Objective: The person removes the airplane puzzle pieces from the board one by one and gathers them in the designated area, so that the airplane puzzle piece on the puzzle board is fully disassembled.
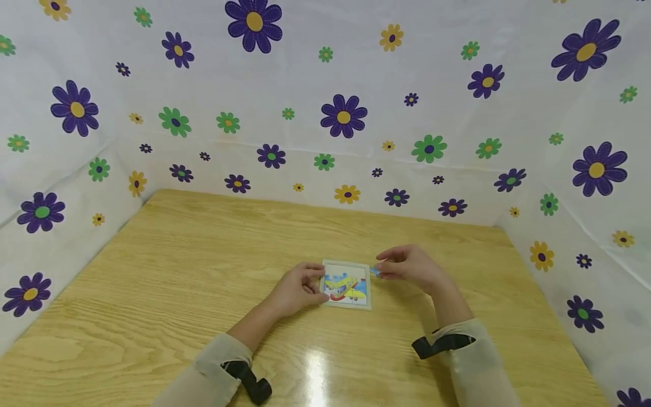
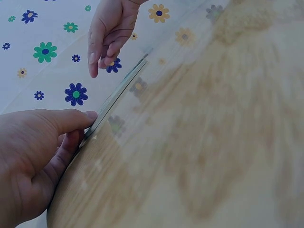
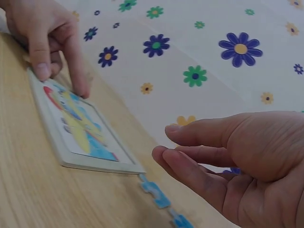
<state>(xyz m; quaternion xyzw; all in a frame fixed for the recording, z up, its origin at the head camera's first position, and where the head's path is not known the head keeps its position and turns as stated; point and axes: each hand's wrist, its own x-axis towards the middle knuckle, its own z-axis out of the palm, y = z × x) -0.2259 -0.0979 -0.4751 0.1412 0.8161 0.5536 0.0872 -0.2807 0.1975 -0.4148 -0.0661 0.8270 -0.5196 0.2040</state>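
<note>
A small square jigsaw puzzle in a pale frame lies on the table, its lower part showing a yellow and red airplane with blue patches. Across its upper part is a plain pale strip. My left hand holds the frame's left side, thumb near the lower corner and a finger higher up. Just right of the frame, my right hand hovers with thumb and fingers apart and nothing between them. Beside the frame's corner, in the right wrist view, lie a blue puzzle piece and another blue piece, close to the right fingertips.
The wood-grain table extends around the puzzle, with a light reflection near its front. A white flowered cloth stands behind it and along both sides. Black straps with camera mounts sit on both sleeved wrists.
</note>
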